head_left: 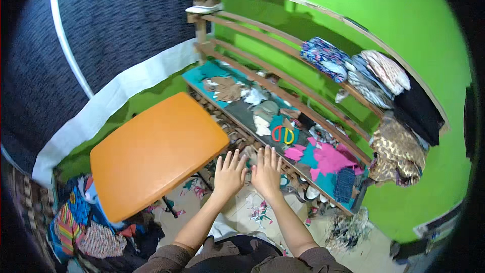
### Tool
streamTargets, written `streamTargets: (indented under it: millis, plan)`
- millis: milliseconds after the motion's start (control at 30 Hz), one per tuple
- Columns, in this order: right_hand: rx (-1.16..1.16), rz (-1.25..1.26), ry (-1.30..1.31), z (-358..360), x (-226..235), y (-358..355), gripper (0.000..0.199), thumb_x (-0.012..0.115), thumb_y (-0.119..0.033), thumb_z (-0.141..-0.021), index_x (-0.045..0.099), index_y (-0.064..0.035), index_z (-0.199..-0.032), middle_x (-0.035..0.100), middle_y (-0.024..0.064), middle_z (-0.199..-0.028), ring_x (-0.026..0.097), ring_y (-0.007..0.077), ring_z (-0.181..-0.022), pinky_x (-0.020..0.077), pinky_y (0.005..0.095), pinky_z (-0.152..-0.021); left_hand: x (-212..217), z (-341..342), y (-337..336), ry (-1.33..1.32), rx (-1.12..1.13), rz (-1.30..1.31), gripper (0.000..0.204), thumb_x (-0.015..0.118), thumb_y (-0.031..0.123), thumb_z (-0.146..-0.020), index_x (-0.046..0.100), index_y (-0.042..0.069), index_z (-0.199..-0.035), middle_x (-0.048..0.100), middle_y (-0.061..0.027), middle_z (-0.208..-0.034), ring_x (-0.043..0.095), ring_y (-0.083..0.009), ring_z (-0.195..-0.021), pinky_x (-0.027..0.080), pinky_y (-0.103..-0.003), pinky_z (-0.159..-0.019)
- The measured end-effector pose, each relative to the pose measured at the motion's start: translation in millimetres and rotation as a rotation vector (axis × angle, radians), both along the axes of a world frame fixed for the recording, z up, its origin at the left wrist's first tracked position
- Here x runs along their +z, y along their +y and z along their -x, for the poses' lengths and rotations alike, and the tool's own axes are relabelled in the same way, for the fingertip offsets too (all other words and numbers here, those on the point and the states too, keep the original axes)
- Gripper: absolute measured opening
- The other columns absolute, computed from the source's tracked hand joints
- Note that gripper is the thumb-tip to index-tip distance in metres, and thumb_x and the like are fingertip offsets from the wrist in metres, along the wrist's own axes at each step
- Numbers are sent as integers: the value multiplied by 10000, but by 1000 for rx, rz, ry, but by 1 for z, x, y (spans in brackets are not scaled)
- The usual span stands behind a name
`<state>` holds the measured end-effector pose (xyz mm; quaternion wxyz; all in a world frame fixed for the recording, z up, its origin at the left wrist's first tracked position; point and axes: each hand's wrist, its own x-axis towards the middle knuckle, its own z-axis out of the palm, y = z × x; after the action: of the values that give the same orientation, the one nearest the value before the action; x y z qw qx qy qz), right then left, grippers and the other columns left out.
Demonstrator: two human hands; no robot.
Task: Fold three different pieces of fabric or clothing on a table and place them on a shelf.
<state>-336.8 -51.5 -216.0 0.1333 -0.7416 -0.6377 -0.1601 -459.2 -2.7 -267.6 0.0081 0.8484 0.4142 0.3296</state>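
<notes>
Brown sleeves (174,257) up close, left hand (230,174) and right hand (266,169) spread, empty: probably between steps imo. Scissors (281,134) just beyond them would take a reach.

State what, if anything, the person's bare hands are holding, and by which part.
Nothing is held: the bare left hand and the bare right hand are both open and empty, backs toward the camera.
</notes>
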Motion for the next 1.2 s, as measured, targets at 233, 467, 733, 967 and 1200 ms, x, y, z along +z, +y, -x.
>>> streamTargets:
  millis: [233,467,733,967,1200]
  plan:
    - [477,117,83,53,8,-10,518,439,-218,-879,344,-5,-1341,297,173,-1420,256,315,-1329,214,524,-1049,30,52,-64,41,438,104,459,457,323,-879,454,148,-1303,385,-105,-1383,337,-277,-1286,213,-506,-1055]
    - [910,240,111,80,49,-31,503,452,-231,-879,371,1,-1319,334,190,-1393,316,329,-1295,272,523,-1021,87,79,-143,153,869,270,468,473,326,-868,470,117,-1287,401,-118,-1368,348,-284,-1279,220,-497,-1052]
    - [1390,445,278,151,74,-102,422,540,-207,-811,503,-15,-1185,588,166,-1059,586,302,-932,440,440,-841,118,120,-258,173,1219,374,430,479,363,-867,549,95,-1196,488,-157,-1273,430,-299,-1201,253,-509,-1024]
    - [1602,481,223,221,78,-149,441,571,-199,-790,501,-23,-1188,587,161,-1049,590,315,-883,466,413,-776,123,165,-329,140,1415,515,429,429,351,-899,518,89,-1226,498,-144,-1268,442,-294,-1196,260,-492,-1023]
    - [1629,704,79,284,64,-136,520,580,-199,-774,435,-67,-1256,570,158,-1003,581,323,-887,470,425,-758,101,214,-329,19,1482,666,447,406,371,-907,495,99,-1249,478,-136,-1296,423,-291,-1222,273,-493,-1023]
